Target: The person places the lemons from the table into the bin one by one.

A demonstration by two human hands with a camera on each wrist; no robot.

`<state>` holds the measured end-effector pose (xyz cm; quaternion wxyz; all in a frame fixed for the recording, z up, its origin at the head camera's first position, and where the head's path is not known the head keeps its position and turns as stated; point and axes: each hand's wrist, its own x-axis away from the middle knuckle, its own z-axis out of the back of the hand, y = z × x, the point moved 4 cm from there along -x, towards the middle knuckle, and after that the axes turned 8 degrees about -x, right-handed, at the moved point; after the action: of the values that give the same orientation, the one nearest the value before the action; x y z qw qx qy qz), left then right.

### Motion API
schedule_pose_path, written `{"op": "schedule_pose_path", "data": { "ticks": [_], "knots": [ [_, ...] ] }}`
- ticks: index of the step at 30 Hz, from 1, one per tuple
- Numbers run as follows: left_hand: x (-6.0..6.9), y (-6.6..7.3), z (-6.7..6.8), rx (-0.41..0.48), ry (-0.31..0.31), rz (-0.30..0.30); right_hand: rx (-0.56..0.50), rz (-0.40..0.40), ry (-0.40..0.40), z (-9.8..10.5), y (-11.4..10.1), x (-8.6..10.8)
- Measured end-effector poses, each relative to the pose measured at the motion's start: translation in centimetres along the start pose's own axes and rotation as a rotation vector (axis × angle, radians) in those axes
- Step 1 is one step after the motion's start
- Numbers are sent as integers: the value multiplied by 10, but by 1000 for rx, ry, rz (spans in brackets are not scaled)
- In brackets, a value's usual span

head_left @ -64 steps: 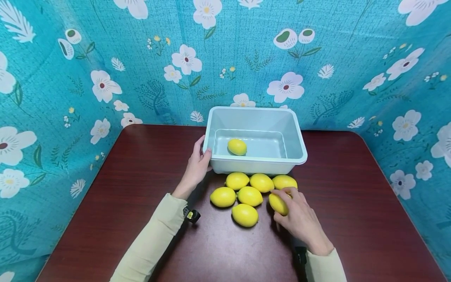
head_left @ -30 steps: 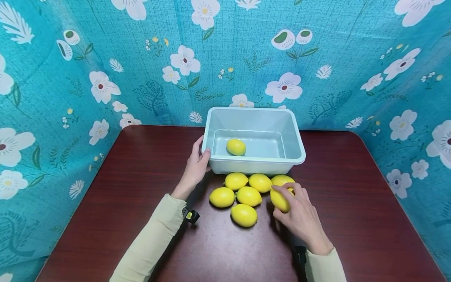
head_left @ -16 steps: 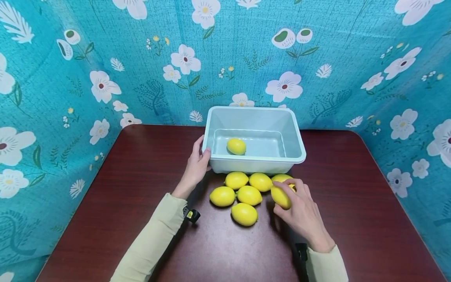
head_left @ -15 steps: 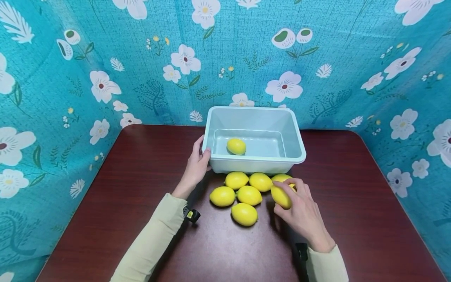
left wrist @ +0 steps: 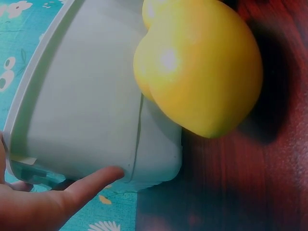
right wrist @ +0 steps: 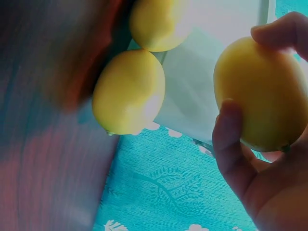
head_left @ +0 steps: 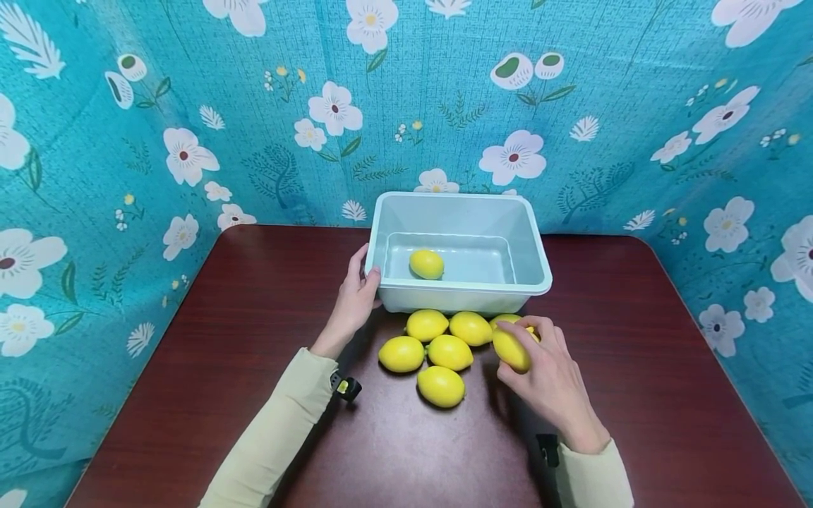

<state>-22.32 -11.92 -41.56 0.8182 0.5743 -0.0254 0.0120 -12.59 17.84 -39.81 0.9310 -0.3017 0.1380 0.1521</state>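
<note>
A pale blue plastic bin (head_left: 457,288) stands at the back of the table with one lemon (head_left: 427,264) inside. At its front left corner, my left hand (head_left: 351,303) grips the bin's side; in the left wrist view one finger (left wrist: 96,185) lies against the wall. My right hand (head_left: 552,381) holds a lemon (head_left: 512,348) between thumb and fingers, just right of the lemon group. The right wrist view shows this held lemon (right wrist: 260,96) raised off the table. It partly covers another lemon (head_left: 506,321) behind it.
Several loose lemons (head_left: 449,352) lie close together in front of the bin, the nearest lemon (head_left: 441,386) towards me. The dark red-brown table (head_left: 273,296) reaches back to a turquoise floral cloth (head_left: 406,162), which also hangs at both sides.
My right hand, holding the lemon, has risen a little and shifted slightly away and to the right. The left hand, the bin and the other lemons stay where they were.
</note>
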Motion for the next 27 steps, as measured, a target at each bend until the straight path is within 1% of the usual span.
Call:
{"op": "schedule_pose_path", "data": {
  "ticks": [11,27],
  "knots": [
    [0,-1,0,8,7,3,8,13,24,8,-3,-5],
    [0,-1,-1,14,2,0,27,48,57,22,-6,-14]
  ]
}}
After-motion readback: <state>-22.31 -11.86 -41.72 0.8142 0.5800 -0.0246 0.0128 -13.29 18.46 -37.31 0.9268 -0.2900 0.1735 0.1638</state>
